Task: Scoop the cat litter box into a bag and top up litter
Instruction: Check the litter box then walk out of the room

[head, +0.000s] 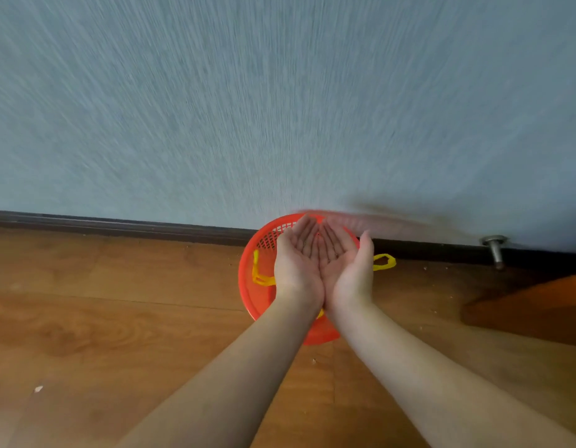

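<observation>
My left hand (pixel 298 261) and my right hand (pixel 344 263) are held palm up, side by side and touching along their edges, fingers straight. A few small specks lie on the palms; nothing else is in them. Both hover over a red plastic mesh basket (pixel 252 286) that stands on the wooden floor against the wall. A yellow bag handle (pixel 384 262) hangs over the basket's right rim, and another yellow strip (pixel 259 276) shows inside on the left. No litter box or scoop is in view.
A pale blue wall (pixel 280 108) with a dark skirting board (pixel 118 225) fills the upper frame, motion-blurred. A metal door stop (pixel 496 250) sticks out at the right. A brown wooden edge (pixel 532 308) lies at the right. Small crumbs (pixel 38 388) dot the floor.
</observation>
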A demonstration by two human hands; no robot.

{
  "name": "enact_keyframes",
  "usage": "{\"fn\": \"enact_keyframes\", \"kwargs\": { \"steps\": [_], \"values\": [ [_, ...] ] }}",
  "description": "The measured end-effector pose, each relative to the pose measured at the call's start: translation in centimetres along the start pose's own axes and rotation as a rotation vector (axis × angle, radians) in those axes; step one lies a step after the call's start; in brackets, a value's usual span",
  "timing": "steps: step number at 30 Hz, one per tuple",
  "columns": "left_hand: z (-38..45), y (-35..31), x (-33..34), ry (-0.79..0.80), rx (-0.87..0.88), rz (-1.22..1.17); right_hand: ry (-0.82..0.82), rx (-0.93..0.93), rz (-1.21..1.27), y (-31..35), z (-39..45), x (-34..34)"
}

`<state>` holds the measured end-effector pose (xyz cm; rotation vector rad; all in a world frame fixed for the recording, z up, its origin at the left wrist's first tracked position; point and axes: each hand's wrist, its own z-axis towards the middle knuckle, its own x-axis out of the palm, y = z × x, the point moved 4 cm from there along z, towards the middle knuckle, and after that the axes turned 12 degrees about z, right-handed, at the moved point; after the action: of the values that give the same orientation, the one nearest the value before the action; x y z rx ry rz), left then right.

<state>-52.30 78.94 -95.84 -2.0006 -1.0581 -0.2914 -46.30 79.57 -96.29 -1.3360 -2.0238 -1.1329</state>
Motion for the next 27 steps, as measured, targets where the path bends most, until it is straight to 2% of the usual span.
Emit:
{"fn": "enact_keyframes", "kwargs": {
  "steps": [10, 19, 23, 27],
  "values": [
    [1.9, 1.5, -0.7, 0.02, 0.04, 0.196, 0.045, -0.006, -0.139, -1.3, 1.6, -1.8],
    [2.5, 1.6, -2.4, 0.011, 0.185, 0.527, 0.16, -0.039, -0.445, -1.9, 1.4, -2.9],
    [2.6, 0.7, -2.9, -0.024, 0.233, 0.619, 0.156, -0.104, -0.543, -1.5, 1.5, -3.0],
    [2.0, -0.2, -2.7, -0.009, 0.358, 0.822, 0.172, -0.222, -0.68, -0.7, 1.6, -2.9]
  ]
}}
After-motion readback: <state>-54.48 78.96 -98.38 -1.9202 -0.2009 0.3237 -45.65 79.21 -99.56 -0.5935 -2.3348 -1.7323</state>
